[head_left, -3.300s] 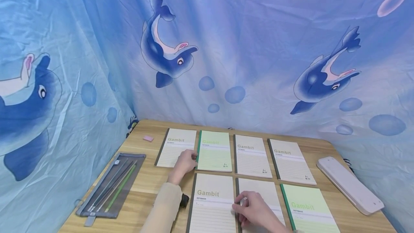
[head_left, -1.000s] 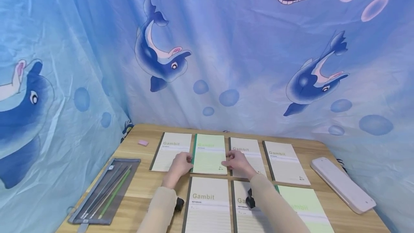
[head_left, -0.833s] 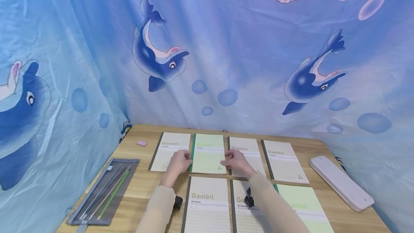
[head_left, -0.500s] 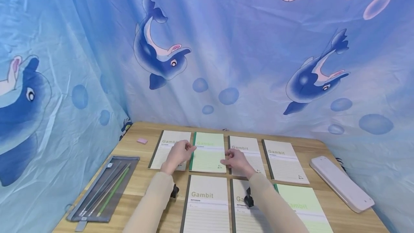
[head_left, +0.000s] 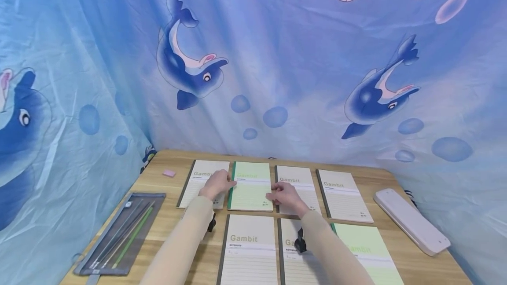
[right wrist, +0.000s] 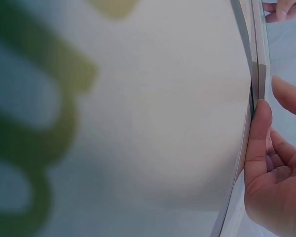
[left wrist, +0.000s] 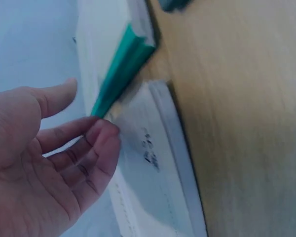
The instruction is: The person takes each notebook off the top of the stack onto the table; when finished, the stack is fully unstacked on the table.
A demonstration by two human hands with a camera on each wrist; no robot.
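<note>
**Green notebook, back row, both hands at its edges**

Green notebook (head_left: pixel 251 187) lay second from the left in the back row on the wooden table (head_left: pixel 174 225), flat in the head view. We had our left hand (head_left: pixel 216 184) at its dark green spine, the fingers (left wrist: pixel 96 140) loosely bent and touching that spine; the left wrist view showed the spine edge raised a little off the cream notebook (head_left: pixel 202 182) beside it (blur there kept us from telling whether the fingers pinched it). Our right hand (head_left: pixel 286 198) sat at the notebook's right edge, with fingertips (right wrist: pixel 260 118) curled against the page edges; we could not tell if they gripped.

Three more cream notebooks lay around it: one (head_left: pixel 296 186) just right, another (head_left: pixel 342 195) farther right, a third (head_left: pixel 248 250) in the front row directly below. A second green one (head_left: pixel 366 254) sat at front right. Off to the left we noted a grey mesh pencil pouch (head_left: pixel 123 232) and a small pink eraser (head_left: pixel 169 173); a white case (head_left: pixel 412 221) lay at the right edge.
</note>
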